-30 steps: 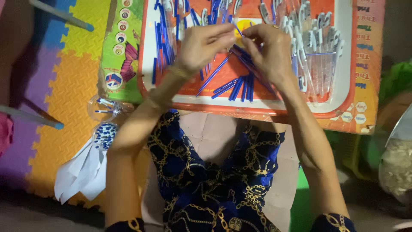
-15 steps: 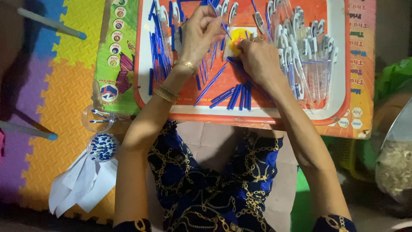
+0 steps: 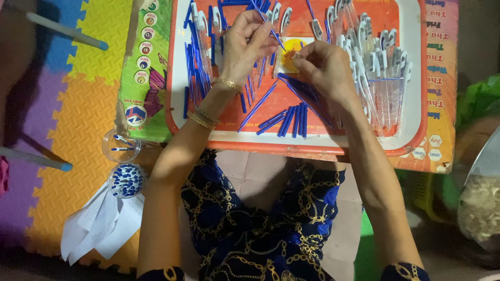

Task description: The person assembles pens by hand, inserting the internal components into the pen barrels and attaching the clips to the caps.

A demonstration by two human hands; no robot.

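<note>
Pinching blue pen refill (image 3: 273,34) over orange tray (image 3: 423,78)

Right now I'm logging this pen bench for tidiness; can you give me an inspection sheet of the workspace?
Surface: orange tray with white rim, on a printed board over foam mats.
Job's things: loose blue refills mid-tray; clear pen barrels heaped at right.
Clutter: two small round tubs of blue bits and white papers on the mat.
Grippers: left hand pinches a thin blue refill; right hand is closed on a small part, unclear.
Cables: nothing seen.
Surroundings: green bag, dim floor.
</note>
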